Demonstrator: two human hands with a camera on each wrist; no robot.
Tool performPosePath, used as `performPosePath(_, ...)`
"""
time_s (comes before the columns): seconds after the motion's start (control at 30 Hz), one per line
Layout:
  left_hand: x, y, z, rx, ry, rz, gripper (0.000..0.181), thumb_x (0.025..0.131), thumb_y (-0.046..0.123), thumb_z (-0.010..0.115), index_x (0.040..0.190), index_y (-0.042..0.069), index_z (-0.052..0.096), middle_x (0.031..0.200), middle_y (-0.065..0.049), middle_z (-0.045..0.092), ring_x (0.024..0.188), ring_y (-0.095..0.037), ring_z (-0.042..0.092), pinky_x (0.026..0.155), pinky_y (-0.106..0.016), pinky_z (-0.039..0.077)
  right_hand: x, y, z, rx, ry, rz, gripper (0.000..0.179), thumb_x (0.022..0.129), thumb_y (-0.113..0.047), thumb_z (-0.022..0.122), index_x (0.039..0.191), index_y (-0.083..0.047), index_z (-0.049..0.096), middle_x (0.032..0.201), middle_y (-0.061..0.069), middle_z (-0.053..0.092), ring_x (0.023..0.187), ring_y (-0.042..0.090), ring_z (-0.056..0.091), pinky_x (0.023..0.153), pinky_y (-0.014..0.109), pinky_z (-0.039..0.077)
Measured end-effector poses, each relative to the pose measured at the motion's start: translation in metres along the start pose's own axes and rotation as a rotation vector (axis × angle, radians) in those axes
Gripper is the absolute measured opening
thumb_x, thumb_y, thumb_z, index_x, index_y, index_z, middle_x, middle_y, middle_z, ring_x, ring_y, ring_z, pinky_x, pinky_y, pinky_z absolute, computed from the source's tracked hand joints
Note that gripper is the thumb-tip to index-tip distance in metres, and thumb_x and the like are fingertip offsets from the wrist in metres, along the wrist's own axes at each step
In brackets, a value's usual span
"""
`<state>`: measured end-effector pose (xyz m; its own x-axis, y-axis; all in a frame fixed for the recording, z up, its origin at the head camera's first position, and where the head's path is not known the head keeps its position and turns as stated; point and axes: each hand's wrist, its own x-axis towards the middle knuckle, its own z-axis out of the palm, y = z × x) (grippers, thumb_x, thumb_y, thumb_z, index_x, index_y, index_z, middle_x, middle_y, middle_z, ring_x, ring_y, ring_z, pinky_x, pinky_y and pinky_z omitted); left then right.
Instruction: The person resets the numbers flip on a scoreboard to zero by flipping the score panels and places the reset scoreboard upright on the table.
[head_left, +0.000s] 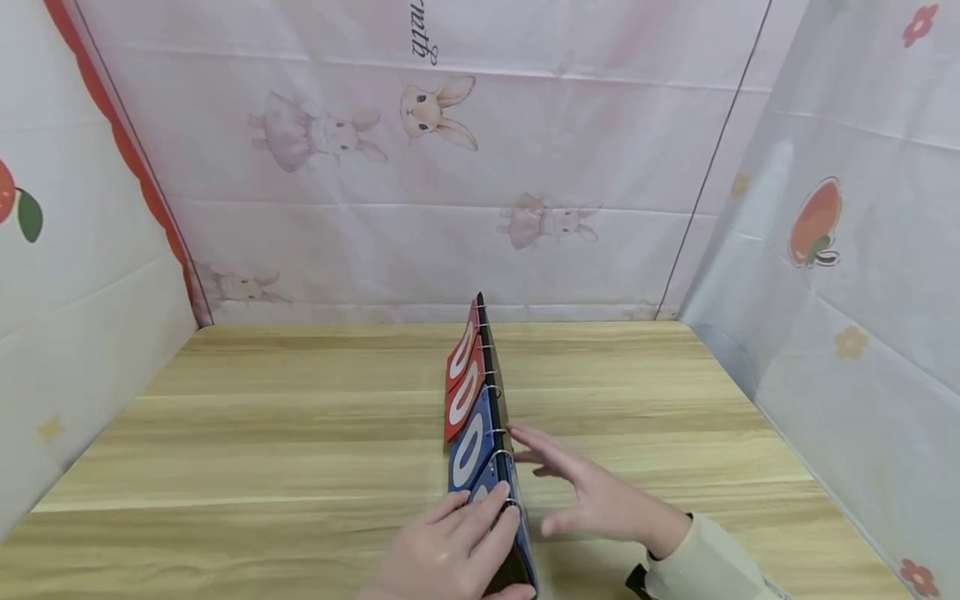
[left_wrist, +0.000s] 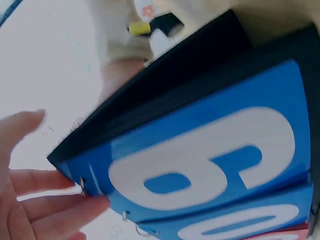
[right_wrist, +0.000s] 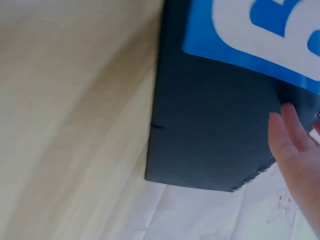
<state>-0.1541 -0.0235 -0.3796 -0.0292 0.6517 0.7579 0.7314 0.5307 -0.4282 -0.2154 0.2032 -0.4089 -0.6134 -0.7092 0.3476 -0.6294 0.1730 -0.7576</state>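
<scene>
A tabletop flip scoreboard (head_left: 489, 354) with a black frame stands on edge, its ring-bound top running away from me. Red cards (head_left: 453, 427) with white zeros hang at its far end, blue cards (head_left: 457, 471) nearer. My left hand (head_left: 450, 542) rests over the near end of the ringed edge; in the left wrist view its fingertips touch the corner of a blue card (left_wrist: 132, 145) bearing a white 6, thumb apart. To the right, my right hand (head_left: 600, 500) has its fingers extended beside the board. The right wrist view has those fingertips near the black panel (right_wrist: 215, 125), below another blue card (right_wrist: 200, 37).
The scoreboard stands on a wood-grain table (head_left: 300, 417). A printed cloth (head_left: 600, 142) with rabbits hangs behind the table, and side cloths (head_left: 862, 292) flank it.
</scene>
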Motion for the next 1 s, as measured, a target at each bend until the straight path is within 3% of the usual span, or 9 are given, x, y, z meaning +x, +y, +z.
performPosePath(0.1,0.001,-0.008,-0.005,-0.120,-0.048,-0.021,0.056,0.095,0.054,0.038,0.101,0.006,0.067,0.100,-0.009,0.069,0.092,-0.014,0.066,0.074,-0.032,0.053,-0.007,-0.002,0.006,-0.062,-0.069,0.006,0.098,0.079,-0.053,0.063,0.150,-0.013,0.010,0.154,0.008,0.016,0.131,0.023,0.036,0.099,0.041,0.038)
performPosePath(0.2,0.001,-0.021,-0.008,-0.323,-0.129,-0.064,0.053,0.094,0.052,0.044,0.115,0.006,0.061,0.109,-0.005,0.067,0.097,-0.011,0.064,0.080,-0.032,0.051,-0.010,-0.007,0.012,-0.151,-0.082,0.058,0.100,0.076,-0.047,0.071,0.151,-0.019,0.011,0.155,0.003,0.014,0.134,0.021,0.030,0.102,0.042,0.035)
performPosePath(0.33,0.000,-0.048,0.006,-0.501,-0.152,-0.146,0.048,0.097,0.042,0.043,0.129,0.006,0.052,0.123,-0.006,0.060,0.095,-0.011,0.063,0.082,-0.032,0.050,-0.013,-0.010,0.016,-0.208,-0.072,0.109,0.098,0.076,-0.041,0.074,0.150,-0.021,0.012,0.154,0.000,0.016,0.131,0.018,0.035,0.102,0.042,0.035)
performPosePath(0.43,0.000,-0.070,0.028,-0.517,-0.237,-0.279,0.048,0.099,0.041,0.040,0.136,0.011,0.047,0.139,-0.008,0.047,0.108,-0.019,0.058,0.088,-0.038,0.047,-0.015,-0.009,0.017,-0.190,-0.064,0.104,0.099,0.076,-0.038,0.075,0.150,-0.019,0.012,0.153,0.002,0.018,0.126,0.017,0.042,0.099,0.043,0.038)
performPosePath(0.53,0.001,-0.089,0.046,-0.520,-0.441,-0.433,0.051,0.098,0.047,0.038,0.142,0.021,0.040,0.149,-0.007,0.031,0.125,-0.024,0.044,0.098,-0.047,0.038,-0.015,-0.008,0.017,-0.175,-0.058,0.107,0.098,0.076,-0.038,0.075,0.150,-0.019,0.013,0.153,0.003,0.019,0.125,0.018,0.043,0.098,0.044,0.039)
performPosePath(0.6,0.004,-0.100,0.056,-0.530,-0.558,-0.480,0.053,0.097,0.049,0.038,0.144,0.023,0.037,0.151,-0.009,0.025,0.135,-0.030,0.028,0.102,-0.051,0.030,-0.016,-0.007,0.016,-0.170,-0.052,0.115,0.098,0.076,-0.038,0.075,0.150,-0.018,0.015,0.153,0.003,0.020,0.126,0.019,0.043,0.098,0.044,0.039)
performPosePath(0.7,0.010,-0.112,0.064,-0.555,-0.677,-0.505,0.055,0.096,0.052,0.038,0.143,0.023,0.039,0.152,-0.009,0.022,0.136,-0.030,0.024,0.105,-0.051,0.027,-0.017,-0.008,0.014,-0.185,-0.031,0.112,0.097,0.075,-0.038,0.075,0.149,-0.015,0.018,0.152,0.006,0.023,0.124,0.021,0.044,0.097,0.045,0.039)
performPosePath(0.83,0.015,-0.122,0.063,-0.576,-0.762,-0.502,0.055,0.094,0.053,0.041,0.140,0.023,0.044,0.152,-0.007,0.023,0.136,-0.030,0.026,0.105,-0.049,0.027,-0.022,-0.009,0.006,-0.191,-0.012,0.137,0.090,0.075,-0.036,0.076,0.147,-0.019,0.025,0.146,0.003,0.033,0.121,0.020,0.045,0.096,0.043,0.040)
performPosePath(1.0,0.023,-0.125,0.059,-0.576,-0.868,-0.492,0.059,0.090,0.060,0.042,0.142,0.031,0.040,0.153,-0.002,0.021,0.135,-0.029,0.028,0.104,-0.050,0.029,-0.036,-0.011,-0.008,-0.117,-0.013,0.280,0.074,0.081,-0.032,0.072,0.143,-0.019,0.035,0.136,-0.001,0.046,0.118,0.017,0.047,0.096,0.039,0.040)
